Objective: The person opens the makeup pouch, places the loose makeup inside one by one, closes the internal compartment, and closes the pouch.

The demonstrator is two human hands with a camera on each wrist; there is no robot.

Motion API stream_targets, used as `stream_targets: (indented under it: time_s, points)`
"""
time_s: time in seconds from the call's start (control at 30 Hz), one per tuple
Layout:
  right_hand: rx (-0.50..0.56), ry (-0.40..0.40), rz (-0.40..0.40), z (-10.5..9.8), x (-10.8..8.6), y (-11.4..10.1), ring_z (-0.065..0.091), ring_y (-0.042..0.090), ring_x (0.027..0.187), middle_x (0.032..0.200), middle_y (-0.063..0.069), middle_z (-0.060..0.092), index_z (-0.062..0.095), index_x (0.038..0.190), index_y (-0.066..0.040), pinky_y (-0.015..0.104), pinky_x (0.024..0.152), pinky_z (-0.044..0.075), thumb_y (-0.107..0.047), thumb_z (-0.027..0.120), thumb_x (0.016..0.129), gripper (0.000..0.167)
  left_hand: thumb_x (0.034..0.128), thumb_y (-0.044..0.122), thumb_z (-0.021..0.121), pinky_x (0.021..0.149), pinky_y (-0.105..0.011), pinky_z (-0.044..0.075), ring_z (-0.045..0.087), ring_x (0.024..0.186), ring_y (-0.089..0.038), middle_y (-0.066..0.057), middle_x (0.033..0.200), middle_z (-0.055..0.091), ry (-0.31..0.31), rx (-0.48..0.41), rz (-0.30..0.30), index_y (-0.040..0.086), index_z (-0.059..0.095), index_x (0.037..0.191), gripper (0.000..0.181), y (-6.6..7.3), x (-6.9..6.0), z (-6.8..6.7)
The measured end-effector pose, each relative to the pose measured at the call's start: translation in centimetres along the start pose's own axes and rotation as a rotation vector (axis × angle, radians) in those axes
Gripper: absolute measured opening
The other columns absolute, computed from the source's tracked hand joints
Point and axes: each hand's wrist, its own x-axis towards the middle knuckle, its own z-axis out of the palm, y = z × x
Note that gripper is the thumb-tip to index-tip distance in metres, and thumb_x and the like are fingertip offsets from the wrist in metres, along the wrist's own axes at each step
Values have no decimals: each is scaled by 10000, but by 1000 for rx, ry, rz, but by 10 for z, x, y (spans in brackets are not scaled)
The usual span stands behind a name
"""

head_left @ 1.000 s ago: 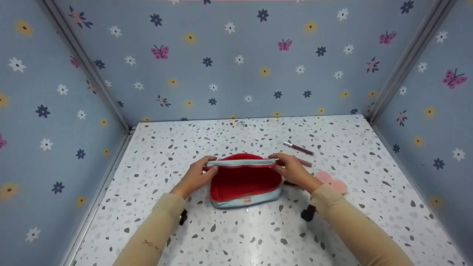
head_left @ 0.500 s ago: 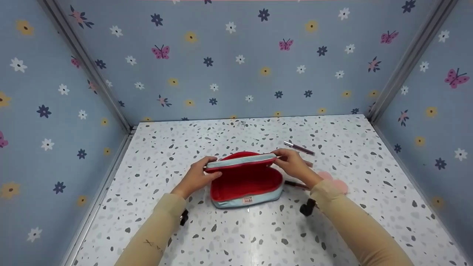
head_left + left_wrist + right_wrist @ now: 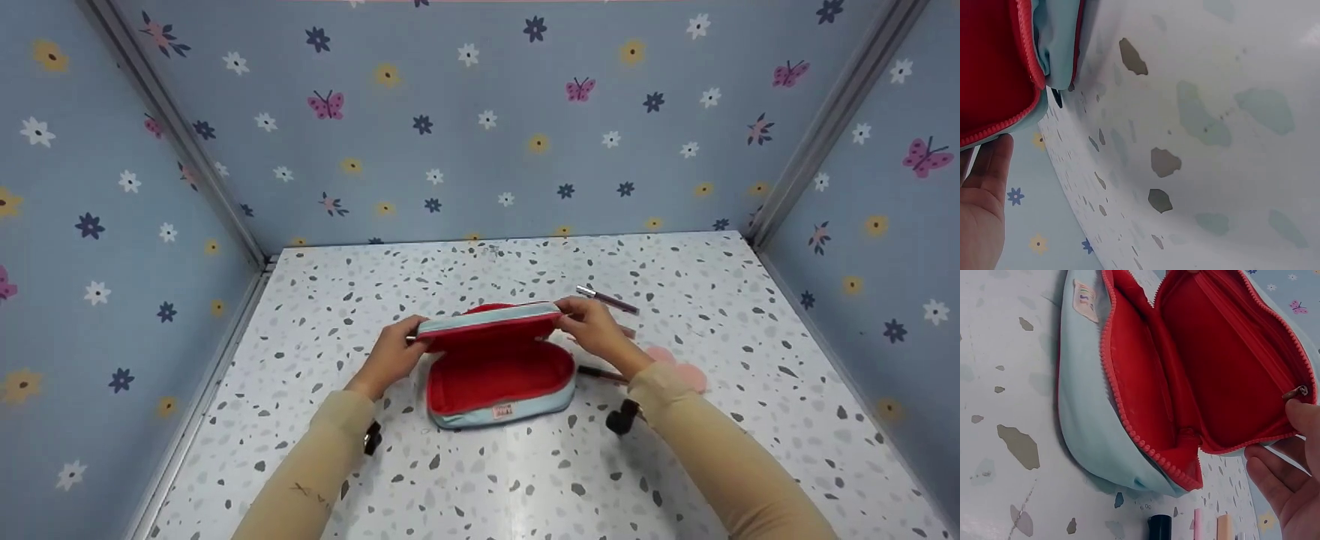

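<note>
A light blue pouch (image 3: 536, 407) with a red lining lies unzipped on the speckled table, its lid raised. My left hand (image 3: 391, 358) grips the lid's left end; in the left wrist view the fingers of that hand (image 3: 985, 197) lie against the lid's outer side. At the lid's right end my right hand (image 3: 598, 331) pinches the edge. The right wrist view shows the thumb of this hand (image 3: 1292, 478) inside, beside a small zipper pull (image 3: 1296, 392), with fingers behind the lid. The red interior (image 3: 1140, 365) of the pouch's base shows no items.
Right of the pouch lie a slim tube with a silver end (image 3: 609, 300), another tube partly behind my hand, a dark-ended stick (image 3: 600, 373) and pink round pads (image 3: 690, 377). A black object (image 3: 621, 418) is near my right sleeve. Patterned walls (image 3: 480, 150) surround the table.
The lid has been lifted and tilted further back, its right end rising. My left thumb has moved out of the pouch opening to the lid's left end. My right hand has shifted slightly upward.
</note>
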Motion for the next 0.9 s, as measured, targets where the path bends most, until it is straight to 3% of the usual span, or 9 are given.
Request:
stream_targets:
  time_s: [0.17,0.33,0.5,0.63,0.9]
  points:
    - [28,-4,-7,3,1,0,766,367,1098,1179,257,777,733,1245,81,186,837,578,15,637,1057,220,1093,92,616,1057,-489,585,701,1191,-275,-124,1181,747,38,-18,-15,55,708,1251,187,0,1,-2]
    - [35,-1,2,5,3,-1,787,256,995,1143,235,790,733,1234,78,202,782,575,8,645,1055,211,1092,93,621,1029,-480,597,704,1143,-272,-132,1105,724,77,-24,-20,30,687,1197,139,0,3,-1]
    - [63,17,18,9,6,-1,759,106,861,1073,213,800,738,1195,89,201,730,575,9,661,1043,188,1089,119,647,913,-363,582,672,1023,-213,-112,1051,727,106,-22,-13,40,679,1112,88,-2,5,2]
    - [72,23,34,11,7,0,726,97,819,1041,200,794,739,1173,96,192,701,576,16,659,1041,175,1085,136,658,838,-317,517,601,939,-197,-115,1012,699,122,-1,-41,51,666,1088,86,-4,7,4]
    - [29,42,66,13,8,5,664,113,773,941,119,784,747,1131,69,209,660,518,-15,665,1047,144,1096,162,636,850,-318,563,658,979,-236,-168,1117,679,115,-3,-121,20,633,1198,175,-6,10,12]
